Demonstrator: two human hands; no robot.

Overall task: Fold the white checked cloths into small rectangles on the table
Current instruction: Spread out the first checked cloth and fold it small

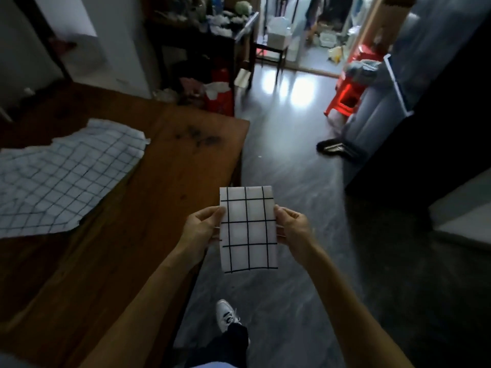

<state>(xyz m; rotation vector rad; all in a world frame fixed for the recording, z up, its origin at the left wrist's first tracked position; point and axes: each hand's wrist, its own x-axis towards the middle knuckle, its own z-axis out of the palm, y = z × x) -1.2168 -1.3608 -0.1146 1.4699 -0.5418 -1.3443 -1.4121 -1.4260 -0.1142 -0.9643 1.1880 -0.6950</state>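
A folded white checked cloth [248,229], a small rectangle with black grid lines, hangs in the air over the floor just past the table's right edge. My left hand [203,229] pinches its left edge and my right hand [292,229] pinches its right edge. Several unfolded white checked cloths [61,176] lie spread and wrinkled on the left part of the wooden table [159,181], overlapping each other and running out of view at the left.
The table's right edge borders a dark glossy floor. My white shoe [225,314] stands below the cloth. A red plastic stool [350,86], a dark shoe [337,148] and a grey sofa [377,120] lie to the right. Cluttered furniture stands at the back.
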